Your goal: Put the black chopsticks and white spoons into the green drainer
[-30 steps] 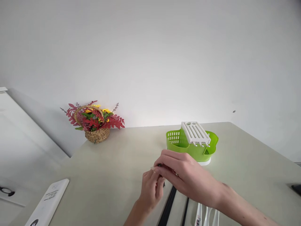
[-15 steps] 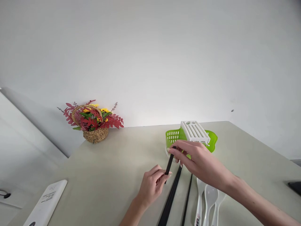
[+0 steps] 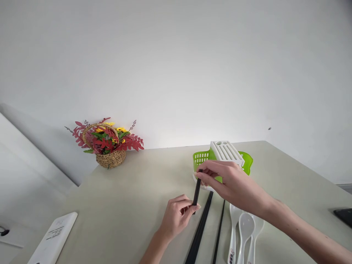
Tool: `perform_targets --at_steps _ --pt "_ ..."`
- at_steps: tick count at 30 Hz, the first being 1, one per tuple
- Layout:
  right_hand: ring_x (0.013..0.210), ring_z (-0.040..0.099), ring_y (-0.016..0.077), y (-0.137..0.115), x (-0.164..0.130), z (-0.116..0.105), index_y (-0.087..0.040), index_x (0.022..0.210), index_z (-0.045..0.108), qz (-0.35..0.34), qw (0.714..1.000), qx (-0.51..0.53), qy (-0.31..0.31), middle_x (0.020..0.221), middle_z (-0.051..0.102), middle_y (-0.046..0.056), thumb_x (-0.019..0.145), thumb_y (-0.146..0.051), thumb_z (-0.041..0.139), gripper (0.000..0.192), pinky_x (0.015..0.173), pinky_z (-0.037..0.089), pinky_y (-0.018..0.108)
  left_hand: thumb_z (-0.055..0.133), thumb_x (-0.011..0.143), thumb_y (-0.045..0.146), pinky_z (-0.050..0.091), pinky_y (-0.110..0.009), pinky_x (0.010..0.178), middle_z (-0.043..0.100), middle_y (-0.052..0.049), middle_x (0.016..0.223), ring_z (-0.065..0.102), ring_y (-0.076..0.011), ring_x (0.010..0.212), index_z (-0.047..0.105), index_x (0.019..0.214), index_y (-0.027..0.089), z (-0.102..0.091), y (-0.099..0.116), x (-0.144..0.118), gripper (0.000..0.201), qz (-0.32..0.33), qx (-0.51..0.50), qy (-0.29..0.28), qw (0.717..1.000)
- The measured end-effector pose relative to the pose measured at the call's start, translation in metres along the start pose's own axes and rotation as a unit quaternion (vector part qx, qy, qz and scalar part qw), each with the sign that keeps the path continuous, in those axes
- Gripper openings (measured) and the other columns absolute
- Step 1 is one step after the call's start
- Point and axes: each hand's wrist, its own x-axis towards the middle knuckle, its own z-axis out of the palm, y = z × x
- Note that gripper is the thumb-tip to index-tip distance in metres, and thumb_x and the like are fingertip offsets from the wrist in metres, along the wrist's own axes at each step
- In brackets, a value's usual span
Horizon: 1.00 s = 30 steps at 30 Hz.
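Observation:
Between my two hands a short-looking bundle of black chopsticks (image 3: 197,191) stands tilted, seen nearly end-on; I cannot tell how many there are. My right hand (image 3: 231,180) pinches the upper end. Lower down, my left hand (image 3: 176,215) grips the other end between thumb and fingers. Just right of them, more black chopsticks (image 3: 200,229) lie together on the table, and a single chopstick (image 3: 219,231) lies apart. Beside that are white spoons (image 3: 246,224). Behind my right hand is a green and white utensil rack (image 3: 227,152), partly hidden.
A wicker basket of artificial flowers (image 3: 111,158) stands at the back left of the table (image 3: 132,205). A white box-like object (image 3: 53,238) lies at the left edge, and a dark flat object (image 3: 343,216) at the right edge. A wall rises behind.
Both hands keep their hold on the chopsticks, which stand slightly more upright. The view has shifted a little; the things on the table stay in place.

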Motion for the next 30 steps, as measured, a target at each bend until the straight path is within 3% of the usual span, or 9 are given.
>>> perform_targets --at_steps 5,9,13,17,20,22,25,30 --pt "0.064 0.058 0.0109 -0.003 0.002 -0.001 -0.026 0.081 0.060 -0.001 1.000 -0.021 -0.003 0.073 0.066 -0.005 0.103 -0.033 0.048 0.026 0.059 0.043 0.024 0.062 0.097 0.044 0.037 -0.025 0.056 0.067 -0.004 0.076 0.051 -0.0118 0.059 0.083 0.092 0.020 0.000 0.000 0.000 0.032 -0.013 -0.013 -0.006 1.000" --pt "0.064 0.060 0.0109 -0.001 0.001 -0.002 -0.025 0.083 0.063 -0.022 0.999 -0.048 0.008 0.074 0.068 -0.003 0.104 -0.034 0.048 0.027 0.058 0.044 0.024 0.062 0.097 0.045 0.036 -0.023 0.054 0.064 -0.002 0.070 0.049 -0.0113 0.058 0.082 0.087 0.020 -0.001 -0.001 0.001 0.034 -0.006 0.015 -0.011 1.000" --pt "0.061 0.063 0.0100 0.002 0.000 -0.024 -0.023 0.088 0.068 -0.051 0.996 -0.058 0.048 0.076 0.072 -0.002 0.103 -0.039 0.050 0.028 0.058 0.047 0.024 0.059 0.099 0.040 0.036 -0.023 0.054 0.063 0.000 0.067 0.048 -0.0111 0.057 0.082 0.091 0.022 0.000 -0.007 0.001 0.030 0.017 0.067 -0.003 0.998" --pt "0.058 0.067 0.0117 0.003 0.008 -0.065 -0.024 0.092 0.071 -0.025 0.985 -0.029 0.166 0.069 0.073 -0.002 0.097 -0.051 0.057 0.031 0.054 0.049 0.024 0.056 0.101 0.033 0.044 -0.022 0.061 0.072 -0.002 0.079 0.060 -0.0120 0.062 0.080 0.108 0.025 0.001 -0.012 -0.001 0.027 0.023 0.081 0.007 0.996" --pt "0.058 0.068 0.0125 0.005 0.021 -0.093 -0.025 0.093 0.070 -0.019 0.951 -0.075 0.300 0.063 0.071 -0.003 0.096 -0.053 0.058 0.030 0.058 0.050 0.025 0.053 0.102 0.031 0.046 -0.021 0.064 0.073 -0.001 0.081 0.062 -0.0120 0.064 0.080 0.108 0.027 0.001 -0.012 -0.003 0.028 0.029 0.102 0.002 0.994" --pt "0.057 0.068 0.0126 0.008 0.031 -0.103 -0.025 0.091 0.070 -0.032 0.933 -0.130 0.333 0.061 0.069 -0.004 0.097 -0.051 0.057 0.030 0.063 0.051 0.026 0.051 0.103 0.032 0.044 -0.021 0.063 0.072 -0.001 0.080 0.061 -0.0116 0.063 0.080 0.103 0.027 0.001 -0.010 -0.003 0.029 0.031 0.122 -0.004 0.992" --pt "0.057 0.069 0.0144 0.018 0.047 -0.106 -0.024 0.090 0.069 -0.036 0.941 -0.160 0.295 0.066 0.071 -0.002 0.098 -0.052 0.054 0.032 0.067 0.052 0.031 0.050 0.103 0.032 0.042 -0.021 0.061 0.071 0.000 0.079 0.058 -0.0111 0.061 0.079 0.094 0.025 0.002 -0.009 -0.003 0.031 0.028 0.147 -0.004 0.989" --pt "0.060 0.070 0.0157 0.044 0.069 -0.095 -0.024 0.087 0.067 0.026 0.969 -0.119 0.217 0.070 0.073 -0.002 0.096 -0.054 0.055 0.034 0.066 0.051 0.031 0.052 0.103 0.032 0.038 -0.023 0.059 0.069 0.001 0.077 0.055 -0.0100 0.058 0.075 0.086 0.023 0.004 -0.011 -0.004 0.031 0.026 0.169 -0.009 0.985"
